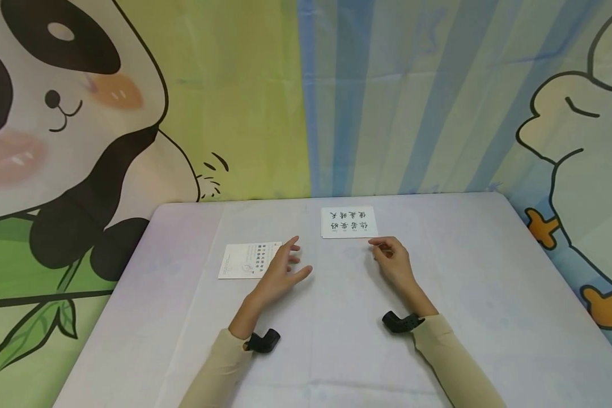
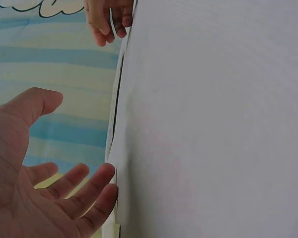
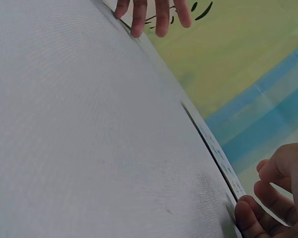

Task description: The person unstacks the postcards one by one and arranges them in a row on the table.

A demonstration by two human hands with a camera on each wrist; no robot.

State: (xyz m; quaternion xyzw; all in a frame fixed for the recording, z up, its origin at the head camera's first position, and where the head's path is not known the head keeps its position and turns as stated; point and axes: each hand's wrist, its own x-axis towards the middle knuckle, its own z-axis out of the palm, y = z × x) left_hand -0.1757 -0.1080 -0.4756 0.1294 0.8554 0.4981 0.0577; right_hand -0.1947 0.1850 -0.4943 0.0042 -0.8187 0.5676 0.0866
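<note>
1. Beige sleeves [image 1: 211, 371] closest, head view! Left hand [image 1: 277, 275] spreads partly over the left card [image 1: 237, 263]; right hand [image 1: 395, 265] curls loosely beside the far card [image 1: 349, 216], both cards flat on the table [image 1: 331, 340].
2. Left wrist: thumb [image 2: 39, 101] well apart from fingers [image 2: 94, 191].
3. Right wrist: bent fingertips [image 3: 244, 212] at the far card's edge; touching, I cannot tell.

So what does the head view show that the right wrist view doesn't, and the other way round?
Only the head view: the panda's face, both sleeves, the black wrist cameras and the print on the left card.
Only the right wrist view: a low, nearly edge-on look at the right card, a dark strip along its edge.
Both: the right card, left hand, right hand, white table and striped backdrop.
</note>
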